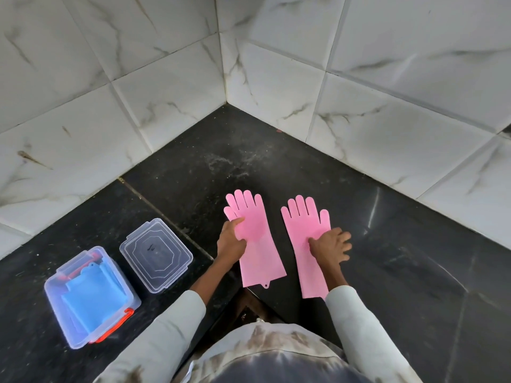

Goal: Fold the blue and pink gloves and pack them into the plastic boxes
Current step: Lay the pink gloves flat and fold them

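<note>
Two pink gloves lie flat on the black counter, fingers pointing away from me. My left hand (pixel 231 239) grips the left edge of the left pink glove (pixel 255 239), thumb on its palm. My right hand (pixel 330 247) rests with spread fingers on the right pink glove (pixel 304 236), pressing its palm area. A clear plastic box (pixel 92 297) with orange clips stands at the lower left and holds folded blue gloves (pixel 92 295). Beside it a clear lid (pixel 155 255) lies on the counter.
The black stone counter (pixel 401 258) fills a corner between two white marble-tiled walls (pixel 138 78). A dusty patch (pixel 226 161) lies behind the gloves. The counter's front edge is just below the glove cuffs, near my torso.
</note>
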